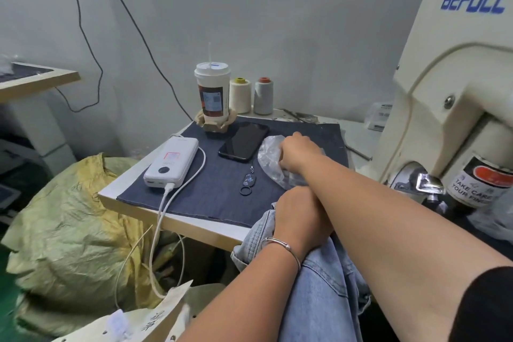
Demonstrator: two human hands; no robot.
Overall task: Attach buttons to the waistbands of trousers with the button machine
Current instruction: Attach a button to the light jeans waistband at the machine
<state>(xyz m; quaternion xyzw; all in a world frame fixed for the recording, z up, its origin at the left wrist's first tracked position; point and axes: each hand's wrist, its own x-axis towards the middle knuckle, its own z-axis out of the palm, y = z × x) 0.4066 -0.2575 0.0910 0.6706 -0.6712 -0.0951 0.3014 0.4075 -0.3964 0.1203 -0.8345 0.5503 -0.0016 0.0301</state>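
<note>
Pale denim trousers (319, 286) drape over my lap, long axis running from me up toward the desk (177, 223), top end at its edge. My left hand (298, 219) grasps that bunched end. My right hand (298, 154) crosses over, fingers down in a clear plastic bag (270, 158) — grip unclear — beside the phone (244, 141).

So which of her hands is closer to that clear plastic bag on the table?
Right. The right hand reaches into the plastic bag, touching it. The left hand sits nearer the table edge, on the jeans.
</note>
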